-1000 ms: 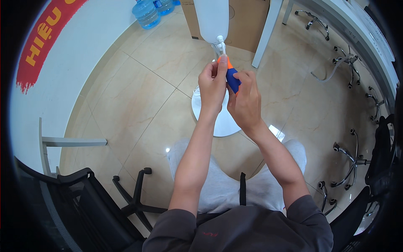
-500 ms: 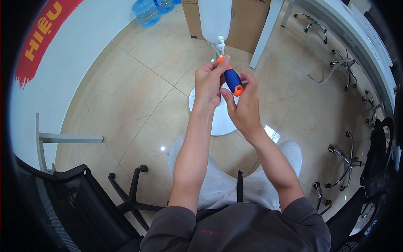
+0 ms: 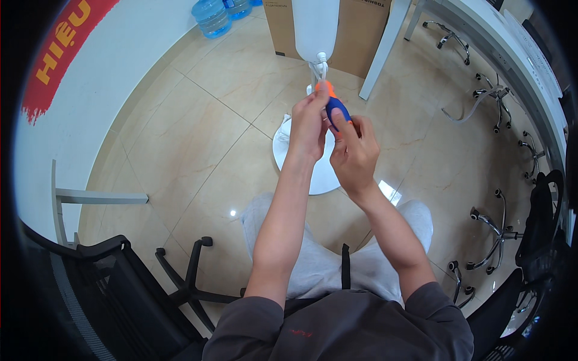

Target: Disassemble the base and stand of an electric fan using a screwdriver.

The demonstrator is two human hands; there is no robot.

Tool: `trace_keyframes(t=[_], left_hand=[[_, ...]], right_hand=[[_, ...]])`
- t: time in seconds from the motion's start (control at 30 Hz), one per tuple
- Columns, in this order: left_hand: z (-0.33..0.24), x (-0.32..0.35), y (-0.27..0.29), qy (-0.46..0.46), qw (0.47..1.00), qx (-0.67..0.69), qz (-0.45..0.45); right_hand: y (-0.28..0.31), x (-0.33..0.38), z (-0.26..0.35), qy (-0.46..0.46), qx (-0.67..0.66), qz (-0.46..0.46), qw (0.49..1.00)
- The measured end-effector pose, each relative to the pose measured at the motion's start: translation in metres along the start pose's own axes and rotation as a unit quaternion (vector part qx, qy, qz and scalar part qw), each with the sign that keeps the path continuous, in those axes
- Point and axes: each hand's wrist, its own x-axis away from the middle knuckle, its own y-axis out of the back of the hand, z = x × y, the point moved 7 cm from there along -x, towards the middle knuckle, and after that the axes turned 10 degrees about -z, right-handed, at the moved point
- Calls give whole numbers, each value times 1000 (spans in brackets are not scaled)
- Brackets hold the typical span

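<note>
In front of me stands a tall white appliance (image 3: 316,30) on a round white base (image 3: 326,180). A small white knob-like part and white cords show under its rounded lower end. Just below that part is a screwdriver with a blue and orange handle (image 3: 338,110), slanting down to the right; its tip is hidden. My left hand (image 3: 310,123) pinches the orange neck of the handle between thumb and fingers. Around the blue lower part close the fingers of my right hand (image 3: 356,150), thumb along the top.
Behind the appliance sits a brown cardboard box (image 3: 355,45) beside a white table leg (image 3: 382,51). Blue water bottles (image 3: 212,21) stand by the wall. A black office chair (image 3: 114,289) is at my left; wheeled chair bases (image 3: 500,231) line the right.
My right hand has closed from a loose, open pose onto the screwdriver's handle. Both hands and the screwdriver have shifted slightly right, and the appliance body sits slightly further right in view.
</note>
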Motion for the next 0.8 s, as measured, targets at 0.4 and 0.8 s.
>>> trace_keyframes(t=[0.4, 0.8], left_hand=[[0, -6, 12, 86, 994, 59, -5], [-5, 2, 9, 79, 997, -4, 21]], right_hand=[[-5, 10, 0, -190, -145, 93, 966], [-2, 9, 10, -108, -51, 15, 993]])
